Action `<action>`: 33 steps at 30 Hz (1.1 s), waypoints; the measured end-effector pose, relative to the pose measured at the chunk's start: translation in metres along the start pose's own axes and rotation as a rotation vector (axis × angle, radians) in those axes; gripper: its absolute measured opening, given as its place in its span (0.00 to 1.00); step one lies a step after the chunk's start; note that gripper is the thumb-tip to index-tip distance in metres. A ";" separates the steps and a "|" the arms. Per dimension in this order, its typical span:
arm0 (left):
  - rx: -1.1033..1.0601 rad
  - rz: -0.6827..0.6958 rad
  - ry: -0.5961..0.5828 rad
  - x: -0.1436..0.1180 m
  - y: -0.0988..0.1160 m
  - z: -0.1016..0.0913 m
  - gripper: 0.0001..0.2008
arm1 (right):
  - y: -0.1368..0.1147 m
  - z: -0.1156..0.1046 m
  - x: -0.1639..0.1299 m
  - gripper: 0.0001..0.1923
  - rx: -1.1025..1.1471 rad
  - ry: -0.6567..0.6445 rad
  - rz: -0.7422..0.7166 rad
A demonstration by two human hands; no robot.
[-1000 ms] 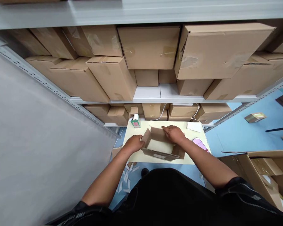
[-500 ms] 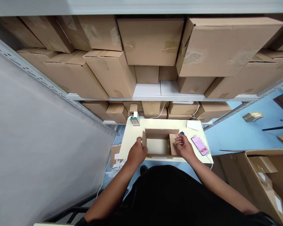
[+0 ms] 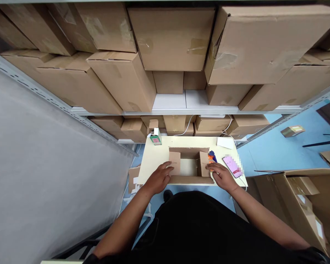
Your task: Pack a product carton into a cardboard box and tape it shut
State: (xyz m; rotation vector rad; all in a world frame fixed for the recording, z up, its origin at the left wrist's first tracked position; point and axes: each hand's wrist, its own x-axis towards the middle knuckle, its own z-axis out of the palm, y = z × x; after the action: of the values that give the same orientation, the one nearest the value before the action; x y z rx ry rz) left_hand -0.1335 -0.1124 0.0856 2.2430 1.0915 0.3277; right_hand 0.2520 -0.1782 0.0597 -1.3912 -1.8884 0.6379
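Observation:
In front of me on the pale yellow table (image 3: 151, 161) lies a cardboard box (image 3: 191, 179). Both its short end flaps are folded inward, and the table's colour shows through its middle. My left hand (image 3: 158, 178) rests its outstretched fingers on the left flap (image 3: 175, 161). On the right flap (image 3: 204, 163) lie the fingertips of my right hand (image 3: 221, 174), spread and holding nothing. Just beyond that hand, a blue and orange object (image 3: 212, 156), perhaps a tape dispenser, stands partly hidden against the box's right side.
A phone (image 3: 232, 167) and a white pad (image 3: 225, 142) lie at the table's right. A small green-and-white carton (image 3: 155, 137) stands back left. Shelves of cardboard boxes (image 3: 172, 36) rise behind. A large open carton (image 3: 286, 194) is at right, a grey wall (image 3: 44, 165) at left.
The left end flap has gone from upright to folded inward, and the front flap now leans outward. My right hand has shifted slightly right, uncovering more of the blue and orange object. The view has tilted down.

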 end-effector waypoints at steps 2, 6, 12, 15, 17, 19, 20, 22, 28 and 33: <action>-0.029 0.047 -0.103 -0.006 -0.013 -0.009 0.30 | 0.005 -0.009 -0.013 0.29 -0.075 -0.095 -0.070; -0.056 0.066 -0.131 -0.011 -0.023 -0.012 0.36 | 0.003 -0.009 -0.032 0.32 -0.136 -0.198 -0.062; -0.145 0.003 0.191 0.007 -0.011 0.020 0.11 | 0.000 0.030 -0.021 0.14 -0.009 0.180 0.280; -0.182 -0.137 0.345 0.017 -0.004 0.036 0.17 | 0.003 0.046 -0.010 0.15 -0.014 0.286 0.353; -0.221 -0.232 0.403 0.023 -0.003 0.042 0.30 | 0.006 0.053 -0.007 0.16 -0.020 0.299 0.341; -0.243 -0.264 0.409 0.030 -0.005 0.042 0.42 | 0.009 0.056 -0.008 0.18 -0.023 0.297 0.333; -0.245 -0.252 0.392 0.034 -0.006 0.039 0.48 | 0.010 0.057 -0.009 0.18 -0.023 0.298 0.337; -0.251 -0.196 0.333 0.043 -0.008 0.032 0.55 | 0.011 0.059 -0.012 0.21 -0.014 0.298 0.357; -0.205 -0.031 0.193 0.056 -0.011 0.017 0.44 | 0.010 0.067 -0.018 0.25 0.017 0.260 0.387; -0.058 0.061 0.252 0.039 -0.025 0.033 0.24 | 0.009 0.074 -0.019 0.35 0.011 0.213 0.408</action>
State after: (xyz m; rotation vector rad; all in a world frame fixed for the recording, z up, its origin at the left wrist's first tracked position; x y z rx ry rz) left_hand -0.1096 -0.0845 0.0424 2.2293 1.1258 0.6734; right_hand 0.2039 -0.1922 0.0018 -1.7805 -1.4444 0.6606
